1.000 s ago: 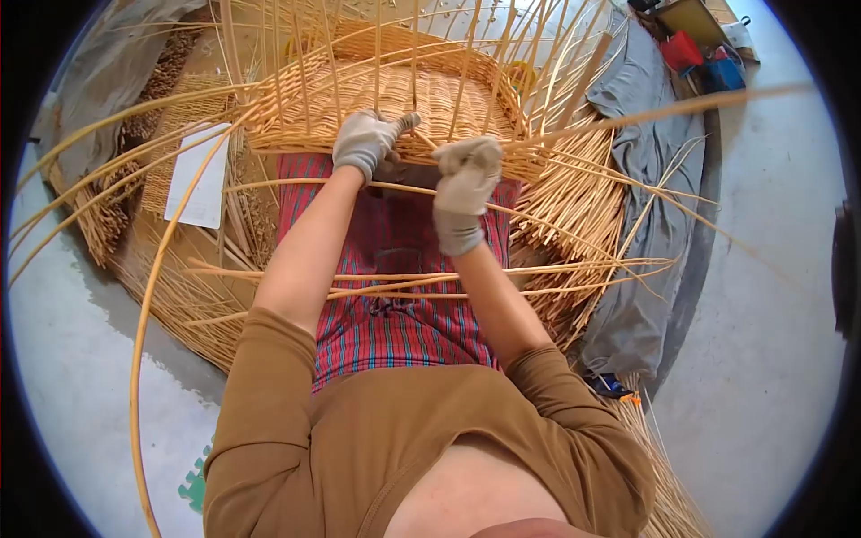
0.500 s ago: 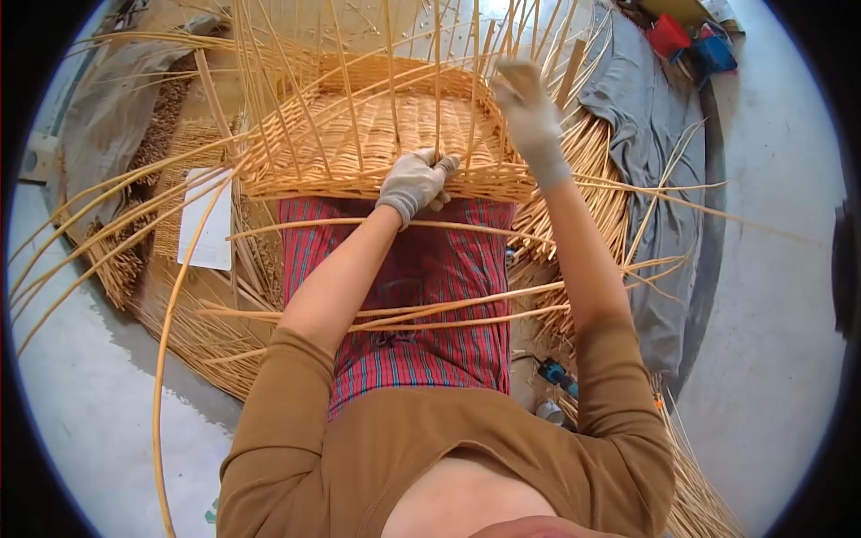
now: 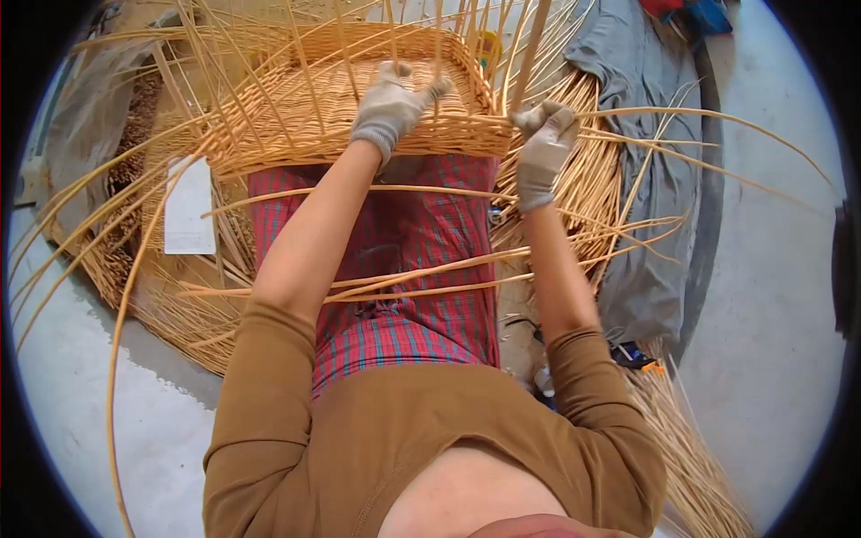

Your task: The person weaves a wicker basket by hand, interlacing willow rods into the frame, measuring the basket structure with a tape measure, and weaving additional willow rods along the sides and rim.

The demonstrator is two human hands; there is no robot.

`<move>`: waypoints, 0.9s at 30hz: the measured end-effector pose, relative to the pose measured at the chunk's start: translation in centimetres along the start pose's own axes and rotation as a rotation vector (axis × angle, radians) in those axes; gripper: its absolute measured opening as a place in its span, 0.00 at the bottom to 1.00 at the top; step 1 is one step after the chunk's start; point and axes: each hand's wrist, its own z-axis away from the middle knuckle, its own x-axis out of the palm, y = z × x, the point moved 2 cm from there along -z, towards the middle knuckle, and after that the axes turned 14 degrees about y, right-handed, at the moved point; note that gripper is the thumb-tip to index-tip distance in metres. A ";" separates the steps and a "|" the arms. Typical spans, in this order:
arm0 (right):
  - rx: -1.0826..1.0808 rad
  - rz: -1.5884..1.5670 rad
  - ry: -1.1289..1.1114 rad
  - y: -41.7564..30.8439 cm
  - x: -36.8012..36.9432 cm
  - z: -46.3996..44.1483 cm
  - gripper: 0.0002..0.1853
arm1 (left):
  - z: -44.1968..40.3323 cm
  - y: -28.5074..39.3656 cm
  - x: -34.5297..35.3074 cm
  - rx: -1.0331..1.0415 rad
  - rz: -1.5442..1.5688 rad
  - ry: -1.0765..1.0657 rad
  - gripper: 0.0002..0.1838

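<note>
A woven wicker basket [image 3: 359, 137] with many upright stakes rests beyond the knees, on the near edge of the red plaid cloth [image 3: 421, 224]. My left hand [image 3: 391, 106], in a pale glove, is at its near wall, with fingers around an upright stake and the thumb stretched to the right. At the basket's near right corner, my gloved right hand [image 3: 544, 143] is closed on a thin wicker rod [image 3: 673, 111] that arches off to the right. Other loose rods [image 3: 430, 271] lie across the lap.
Bundled rods [image 3: 587, 179] lie on a grey cloth [image 3: 641, 215] at the right. A white sheet [image 3: 188, 211] lies at the left. Long rods [image 3: 126, 305] jut out leftward from the basket. A blue container [image 3: 708, 16] stands at the upper right.
My right hand has come down from above the basket's right side to its near corner. My left hand has shifted left and up in view, with its thumb now extended. The basket appears further left.
</note>
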 end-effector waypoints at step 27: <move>-0.412 1.521 -0.503 1.9 -3.9 -14.5 0.16 | 6.0 5.4 3.8 -0.382 0.669 -0.486 0.19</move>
